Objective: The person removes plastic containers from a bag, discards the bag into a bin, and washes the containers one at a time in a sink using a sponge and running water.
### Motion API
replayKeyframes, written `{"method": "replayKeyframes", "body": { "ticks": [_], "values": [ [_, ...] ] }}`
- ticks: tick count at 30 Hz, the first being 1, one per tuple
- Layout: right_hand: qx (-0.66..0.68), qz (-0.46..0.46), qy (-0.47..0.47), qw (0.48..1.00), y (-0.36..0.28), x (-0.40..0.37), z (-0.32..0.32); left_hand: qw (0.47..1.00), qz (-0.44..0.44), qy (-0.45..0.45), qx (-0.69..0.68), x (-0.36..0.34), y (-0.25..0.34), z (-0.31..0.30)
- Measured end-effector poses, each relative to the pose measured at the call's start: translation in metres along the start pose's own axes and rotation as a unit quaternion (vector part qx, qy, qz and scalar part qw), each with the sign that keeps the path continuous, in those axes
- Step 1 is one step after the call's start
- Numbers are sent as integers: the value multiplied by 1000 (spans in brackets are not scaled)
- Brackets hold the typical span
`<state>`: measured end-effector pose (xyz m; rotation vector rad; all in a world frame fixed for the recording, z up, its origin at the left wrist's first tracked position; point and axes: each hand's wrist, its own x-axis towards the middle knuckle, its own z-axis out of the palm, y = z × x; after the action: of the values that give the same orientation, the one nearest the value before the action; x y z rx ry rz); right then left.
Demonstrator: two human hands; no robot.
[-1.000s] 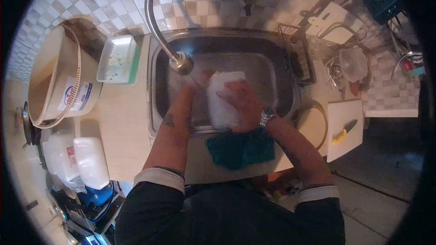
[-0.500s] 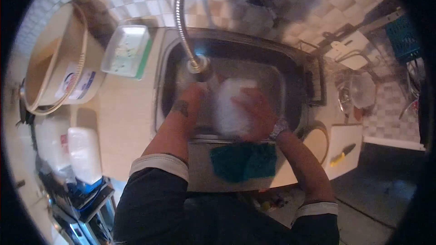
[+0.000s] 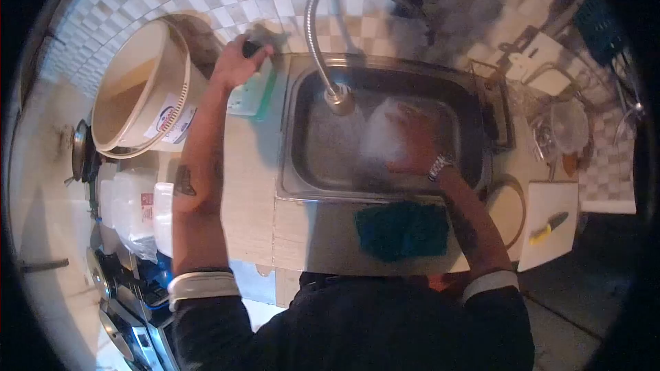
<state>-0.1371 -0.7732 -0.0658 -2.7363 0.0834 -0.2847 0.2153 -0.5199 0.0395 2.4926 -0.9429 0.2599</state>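
Note:
My left hand reaches to the back of the counter, above a clear container with a green base. Its thumb and fingers close around a small dark object, whose kind I cannot make out. Down in the sink, my right hand rests over a whitish, translucent thing and grips it. That thing is blurred, and the hand covers part of it. Left of it hangs the nozzle of a flexible metal tap.
A large beige bucket stands at the left. A dark green cloth lies before the sink. A yellow-handled knife rests on a white board at the right, near a clear bowl. White plastic packages sit at the lower left.
My left hand has left the sink by the tap and moved left to the container, closing on the dark object. The right hand stays on the white thing. The camera view has shifted.

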Motion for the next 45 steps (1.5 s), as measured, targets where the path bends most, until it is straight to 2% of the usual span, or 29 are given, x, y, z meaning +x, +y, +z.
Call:
{"method": "replayKeyframes", "body": {
  "ticks": [2, 3, 5, 7, 8, 10, 12, 14, 18, 21, 22, 25, 26, 29, 30, 31, 32, 33, 36, 37, 39, 40, 41, 42, 44, 45],
  "values": [
    [-29, 36, 20, 999, 1, 3, 3, 997, -42, 46, -41, -1, 7, 12],
    [-50, 63, 24, 996, -6, 4, 7, 979, -56, 55, -186, -19, 21, 17],
    [-82, 89, 23, 992, -17, 9, 10, 881, -78, 79, -460, -65, 68, 31],
    [-95, 91, 10, 991, -28, 17, 17, 739, -65, 54, -669, -105, 130, 57],
    [-105, 95, -3, 990, -35, 22, 18, 796, -68, 26, -600, -117, 158, 59],
    [-121, 102, -31, 987, -48, 29, 19, 845, -49, -5, -532, -126, 185, 66],
    [-96, 91, -26, 991, -41, 32, 36, 840, 3, -8, -543, -123, 189, 81],
    [-98, 89, -27, 991, -39, 33, 39, 854, 6, -53, -518, -124, 180, 77],
    [-151, 117, -38, 981, -59, 30, 30, 851, 7, -188, -491, -124, 173, 65],
    [-159, 179, -10, 971, -78, 31, 34, 701, -99, -228, -668, -116, 159, 54],
    [-154, 207, 5, 966, -83, 32, 37, 616, -114, -224, -746, -116, 149, 59],
    [-92, 187, 63, 976, -69, 32, 46, 496, -143, -173, -839, -120, 130, 84],
    [-58, 187, 56, 979, -59, 30, 47, 453, -149, -163, -864, -124, 133, 77],
    [28, 185, 39, 982, -36, 21, 46, 526, -316, -114, -782, -126, 106, 152],
    [49, 183, 37, 981, -33, 18, 45, 538, -311, -95, -778, -137, 119, 141],
    [71, 182, 36, 980, -29, 16, 45, 652, -299, -101, -689, -139, 132, 130],
    [35, 200, 41, 978, -33, 15, 42, 753, -280, -104, -586, -140, 144, 120],
    [1, 218, 44, 975, -43, 13, 40, 838, -255, -105, -471, -140, 148, 122],
    [-116, 253, 30, 960, -86, 1, 27, 944, -126, -20, -304, -128, 144, 138],
    [-156, 257, 25, 953, -95, 2, 22, 940, -129, -55, -312, -129, 136, 137],
    [-140, 293, 6, 946, -87, 10, 25, 928, -132, -122, -327, -133, 117, 123],
    [-130, 310, -6, 942, -82, 13, 27, 911, -156, -141, -354, -141, 99, 145],
    [-126, 317, 9, 940, -78, 16, 29, 893, -181, -160, -379, -154, 72, 196],
    [-120, 324, 25, 938, -74, 18, 30, 892, -187, -180, -371, -165, 59, 210],
    [-77, 337, 73, 935, -52, 17, 37, 903, -178, -221, -324, -194, 44, 225],
    [-41, 341, 106, 933, -30, 14, 42, 883, -202, -251, -342, -196, 49, 217]
  ]
}}
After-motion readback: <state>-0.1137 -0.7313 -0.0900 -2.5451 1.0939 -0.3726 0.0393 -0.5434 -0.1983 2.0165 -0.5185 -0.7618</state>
